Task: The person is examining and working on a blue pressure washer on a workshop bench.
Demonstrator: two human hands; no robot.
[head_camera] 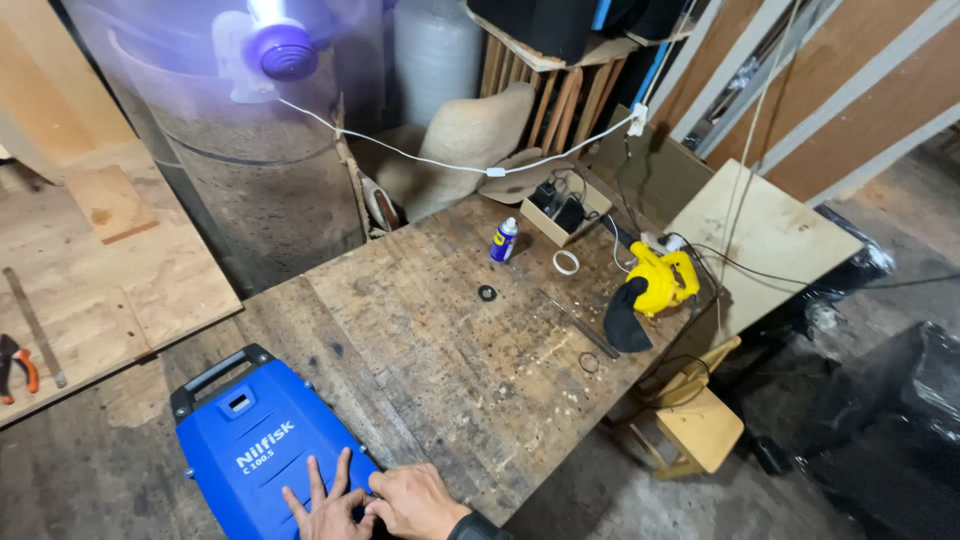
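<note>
Blue pressure washer [255, 450], black-handled, lying flat

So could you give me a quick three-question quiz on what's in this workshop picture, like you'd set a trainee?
1. True or false: both hands rest on the blue machine.
2. What lies nearest the yellow blower? A) spray can B) pliers C) white tape ring
3. Fill in: the worktable top is made of ____.

Key
1. True: the left hand lies flat with fingers spread and the right hand touches beside it.
2. C; the pliers lie far off on the plywood board.
3. Wood, worn and scratched.
</note>
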